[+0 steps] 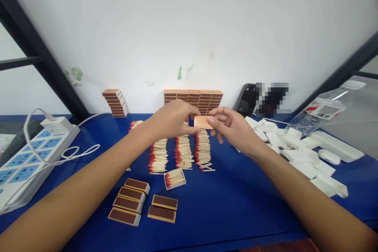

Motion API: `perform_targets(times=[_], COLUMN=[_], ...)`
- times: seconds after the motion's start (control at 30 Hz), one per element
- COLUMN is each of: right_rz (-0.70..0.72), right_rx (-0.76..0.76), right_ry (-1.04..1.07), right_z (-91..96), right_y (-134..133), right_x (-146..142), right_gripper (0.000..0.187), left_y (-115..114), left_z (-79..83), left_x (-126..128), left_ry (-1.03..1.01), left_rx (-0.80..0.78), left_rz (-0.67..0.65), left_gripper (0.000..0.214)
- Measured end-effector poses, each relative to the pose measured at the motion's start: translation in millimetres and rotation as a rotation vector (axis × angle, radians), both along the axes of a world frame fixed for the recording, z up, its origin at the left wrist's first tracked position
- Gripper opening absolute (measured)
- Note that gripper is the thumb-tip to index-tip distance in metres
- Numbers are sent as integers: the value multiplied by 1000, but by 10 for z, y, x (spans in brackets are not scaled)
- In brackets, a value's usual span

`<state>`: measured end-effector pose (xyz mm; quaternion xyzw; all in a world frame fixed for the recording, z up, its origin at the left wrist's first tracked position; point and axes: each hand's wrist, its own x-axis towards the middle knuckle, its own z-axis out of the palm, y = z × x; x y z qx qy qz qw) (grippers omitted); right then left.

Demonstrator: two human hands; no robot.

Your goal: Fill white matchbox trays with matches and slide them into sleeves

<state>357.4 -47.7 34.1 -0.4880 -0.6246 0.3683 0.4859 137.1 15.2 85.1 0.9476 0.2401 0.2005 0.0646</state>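
orange box [201,122] in hands [174,118] [233,128], well inside front edge [265,239]

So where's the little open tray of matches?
In the head view, the tray of matches lies just left of centre on the blue table, between the match rows and the pair of brown-faced boxes.

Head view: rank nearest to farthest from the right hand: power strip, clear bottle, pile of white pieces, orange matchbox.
From the right hand:
1. Orange matchbox: in its fingers, also gripped by the left hand.
2. Pile of white pieces: just to its right.
3. Clear bottle: farther right, behind the pile.
4. Power strip: far left of the table.
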Motion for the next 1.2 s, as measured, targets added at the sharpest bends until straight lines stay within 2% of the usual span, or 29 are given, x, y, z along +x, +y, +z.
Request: perform_targets(times=[0.13, 0.3, 0.37, 0.5, 0.57, 0.63, 0.8, 0.97, 1.13, 1.2], right_rz=[-97, -8, -29, -98, -39, 43, 81, 85, 9, -44], right_rx=[-5, -14, -17, -131, -228, -256, -129, 29, 136, 197], right_ry=[94, 131, 148, 276, 300, 260, 156, -12, -164, -286], right_z=[-104, -149, -140, -112, -103, -98, -109, -183, -243, -239], right_y=[10, -19, -22, -12, -5, -1, 14, 85, 125, 118], right_x=[-88, -145, -156, -151, -132, -110, -61, 4, 35, 32], right_gripper=[55, 50, 51, 52, 50, 49, 48, 49, 46, 44], left_y=[45, 59, 73, 118, 130, 130, 125, 174, 210, 208], left_z=[-72, -130, -141, -177, -199, -213, -187, -131, -109, -102], left_x=[-2, 7, 9, 1, -3, -2, 2, -60, -108, -109], left_ry=[-25, -65, -56, -50, -59, -73, -93, -72, -30, -18], left_rx=[45, 13, 30, 120, 141, 147, 109, -44, -111, -104], left_rz=[58, 37, 18, -17, -55, -89, -61, -23, -42, -42], left_gripper=[22, 18, 20, 30, 33, 34, 33, 48, 34, 29])
